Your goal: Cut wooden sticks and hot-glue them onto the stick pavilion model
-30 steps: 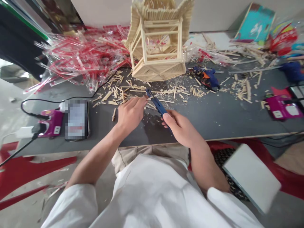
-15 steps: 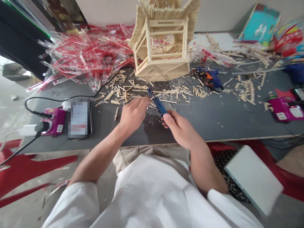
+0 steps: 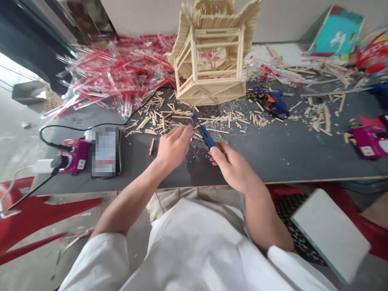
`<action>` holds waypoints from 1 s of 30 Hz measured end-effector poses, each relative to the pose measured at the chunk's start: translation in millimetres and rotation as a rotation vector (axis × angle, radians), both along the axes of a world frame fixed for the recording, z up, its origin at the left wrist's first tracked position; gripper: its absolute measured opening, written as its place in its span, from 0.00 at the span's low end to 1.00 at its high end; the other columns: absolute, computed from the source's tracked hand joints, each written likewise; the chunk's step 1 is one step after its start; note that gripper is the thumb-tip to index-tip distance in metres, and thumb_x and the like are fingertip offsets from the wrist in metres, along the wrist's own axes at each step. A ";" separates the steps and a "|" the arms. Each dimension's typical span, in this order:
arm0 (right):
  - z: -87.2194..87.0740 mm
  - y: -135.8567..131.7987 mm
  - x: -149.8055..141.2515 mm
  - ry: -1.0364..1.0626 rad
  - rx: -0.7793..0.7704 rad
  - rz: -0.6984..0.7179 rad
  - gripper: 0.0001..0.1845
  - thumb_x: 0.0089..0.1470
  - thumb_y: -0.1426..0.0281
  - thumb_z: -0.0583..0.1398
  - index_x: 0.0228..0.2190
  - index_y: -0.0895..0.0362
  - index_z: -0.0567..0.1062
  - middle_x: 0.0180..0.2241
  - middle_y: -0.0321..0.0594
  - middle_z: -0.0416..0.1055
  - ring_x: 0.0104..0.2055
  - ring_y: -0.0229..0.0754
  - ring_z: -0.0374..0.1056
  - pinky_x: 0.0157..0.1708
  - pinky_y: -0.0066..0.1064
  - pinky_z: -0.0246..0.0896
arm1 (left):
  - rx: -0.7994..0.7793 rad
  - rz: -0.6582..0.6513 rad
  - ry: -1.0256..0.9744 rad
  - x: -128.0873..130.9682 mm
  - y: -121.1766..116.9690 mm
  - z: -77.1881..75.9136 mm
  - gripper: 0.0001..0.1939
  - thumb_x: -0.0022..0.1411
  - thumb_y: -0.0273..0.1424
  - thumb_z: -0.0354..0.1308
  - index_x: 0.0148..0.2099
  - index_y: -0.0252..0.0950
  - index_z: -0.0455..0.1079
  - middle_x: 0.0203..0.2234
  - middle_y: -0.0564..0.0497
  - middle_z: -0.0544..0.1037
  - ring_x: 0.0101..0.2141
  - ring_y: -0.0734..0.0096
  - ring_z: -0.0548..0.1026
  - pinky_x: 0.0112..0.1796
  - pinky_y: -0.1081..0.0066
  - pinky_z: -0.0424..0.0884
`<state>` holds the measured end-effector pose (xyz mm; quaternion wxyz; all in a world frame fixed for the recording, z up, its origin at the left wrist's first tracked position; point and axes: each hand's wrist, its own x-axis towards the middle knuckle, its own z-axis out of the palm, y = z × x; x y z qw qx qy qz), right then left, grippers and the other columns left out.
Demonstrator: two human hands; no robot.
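Note:
My right hand [image 3: 235,167] is closed around the handle of a blue utility knife [image 3: 206,137], thumb on top. The knife's front end points away and to the left, beside the fingertips of my left hand [image 3: 174,147]. Those fingertips are pinched on a thin wooden stick [image 3: 196,127], whose short end shows against the knife. Most of the stick is hidden by the fingers. Beyond both hands stands a small pavilion model [image 3: 212,87] built from wooden sticks.
Wood offcuts [image 3: 151,117] litter the dark table [image 3: 273,153]. Red-and-clear plastic wrappers [image 3: 121,76] heap up at the back left. A phone [image 3: 106,151] and purple power adapter [image 3: 75,155] lie left; a blue glue gun [image 3: 277,106] lies right of the model.
The camera view has shifted slightly, so the scene sits a little further right. The blue utility knife has tilted slightly, while both hands keep nearly the same position and grip.

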<state>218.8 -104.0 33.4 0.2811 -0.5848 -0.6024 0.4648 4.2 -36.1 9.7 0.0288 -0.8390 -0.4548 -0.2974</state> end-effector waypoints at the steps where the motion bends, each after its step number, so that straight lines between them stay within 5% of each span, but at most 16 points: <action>1: 0.3 0.0 -0.2 0.000 0.002 0.003 0.30 0.70 0.41 0.51 0.48 0.53 0.75 0.43 0.45 0.78 0.43 0.48 0.75 0.46 0.39 0.71 | -0.006 0.000 -0.001 0.1 -0.1 0.1 0.17 0.82 0.32 0.46 0.53 0.34 0.76 0.36 0.46 0.84 0.35 0.70 0.81 0.33 0.72 0.69; 30: 8.8 -2.1 6.0 0.013 0.000 0.014 0.33 0.69 0.40 0.50 0.47 0.54 0.76 0.38 0.44 0.79 0.40 0.48 0.74 0.41 0.36 0.68 | -0.045 -0.028 0.000 0.5 -3.9 6.9 0.18 0.82 0.33 0.45 0.55 0.32 0.75 0.35 0.46 0.83 0.35 0.69 0.80 0.35 0.71 0.69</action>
